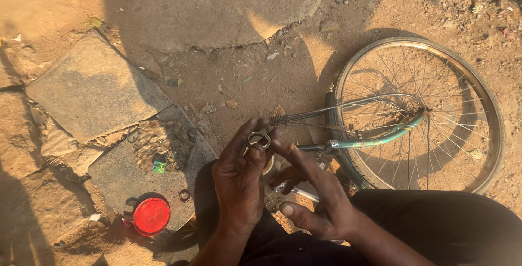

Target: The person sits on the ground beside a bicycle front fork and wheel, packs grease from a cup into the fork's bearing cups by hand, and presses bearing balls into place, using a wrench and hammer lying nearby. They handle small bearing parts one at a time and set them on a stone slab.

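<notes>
Outdoor ground of dry, sunlit dirt with flat stone slabs [95, 89] at left and long shadows across it. A bicycle wheel [418, 114] with bare rim and spokes lies flat at right, a green-painted frame tube [375, 140] across it. On the nearest slab rest a red round lid [151, 216], a small green packet [159, 165] and several loose metal rings [178, 160].

The small metal ring [259, 139] sits at centre, above the person's lap, pinched in the grip of the left hand [239, 184], thumb and fingertips closed on its rim. The right hand [315, 201] is palm-up beside it, index finger touching the ring's right edge, remaining fingers loosely curled, holding nothing visible. Both forearms rise from the lower edge.
</notes>
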### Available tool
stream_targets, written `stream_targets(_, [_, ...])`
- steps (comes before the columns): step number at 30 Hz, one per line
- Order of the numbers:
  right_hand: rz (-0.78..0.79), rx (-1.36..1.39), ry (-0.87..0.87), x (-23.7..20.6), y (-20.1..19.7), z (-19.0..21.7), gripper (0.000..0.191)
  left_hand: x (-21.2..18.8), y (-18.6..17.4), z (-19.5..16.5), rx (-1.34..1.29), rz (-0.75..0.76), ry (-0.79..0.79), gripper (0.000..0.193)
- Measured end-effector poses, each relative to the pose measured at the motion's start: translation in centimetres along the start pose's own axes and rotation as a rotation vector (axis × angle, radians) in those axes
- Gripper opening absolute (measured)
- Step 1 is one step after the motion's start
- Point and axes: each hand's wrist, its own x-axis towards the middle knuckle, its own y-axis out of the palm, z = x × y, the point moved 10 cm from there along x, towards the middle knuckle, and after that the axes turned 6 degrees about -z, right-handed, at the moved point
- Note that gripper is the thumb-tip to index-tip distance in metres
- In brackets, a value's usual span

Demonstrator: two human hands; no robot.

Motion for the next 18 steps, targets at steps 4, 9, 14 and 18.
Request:
stream_targets(4, [-0.085,0.102,0.062,-0.2,-1.1,-0.7,0.088,0.1,0.3,-0.3,0.053,0.080,0.013,0.044])
stream_targets(9, [-0.104,0.254,0.195,-1.0,-1.8,-1.8,0.089,-0.1,-0.2,1.0,-0.002,0.065,-0.052,0.046])
stream_targets(14, [-0.114,0.359,0.167,-0.1,-0.9,-2.2,0.091,0.5,-0.7,1.0,-0.101,-0.006,-0.099,0.048])
stream_targets(18, [-0.036,0.174,-0.018,0.9,-0.9,-3.5,0.089,0.3,0.7,0.8,-0.043,0.034,-0.098,0.047])
